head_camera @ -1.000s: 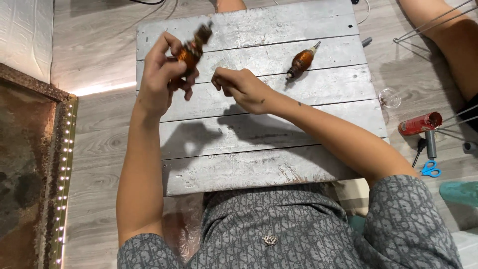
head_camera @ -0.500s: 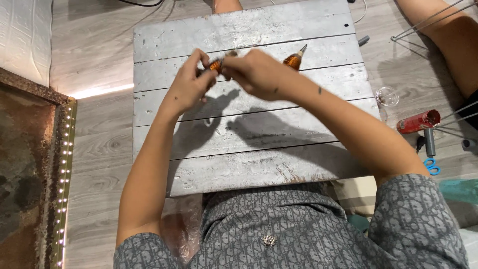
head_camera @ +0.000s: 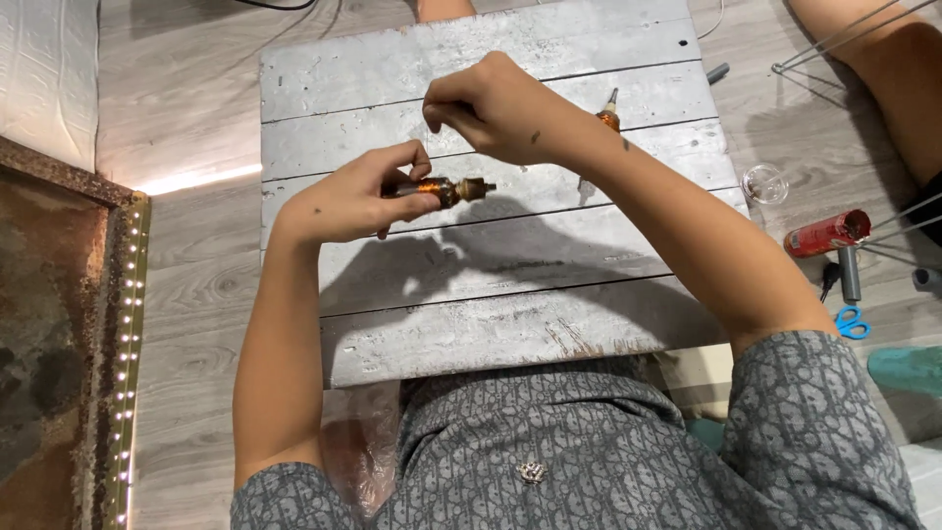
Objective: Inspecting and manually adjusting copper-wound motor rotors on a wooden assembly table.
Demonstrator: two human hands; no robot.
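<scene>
Copper-wound motor part held over the grey board

Copper-wound motor part (head_camera: 442,187) lies sideways in the left hand (head_camera: 358,201), fingers closed round its darker end, so that the brass-coloured tip juts out to the right, above the middle planks of the grey wooden board (head_camera: 491,324). The right hand (head_camera: 496,106) hovers just above and beyond it, fingertips pinched together; whether they hold a fine wire or some small piece is too small to tell. Judging by this, the work is at a fiddly stage on the part's shaft end, and the next move seems to call for a steady left grip while the right hand comes down to the tip with care.

A second, similar part (head_camera: 609,115) lies on the board, mostly hidden behind the right forearm.

Off the board to the right, on the floor: a red cylinder-shaped can (head_camera: 826,234) lying on its side, a small clear round lid or dish (head_camera: 764,183), blue-handled scissors (head_camera: 850,322), and a grey tube-shaped tool (head_camera: 849,273). No label can be read. A string of small lights (head_camera: 128,344) runs along a rusty frame at the left
</scene>
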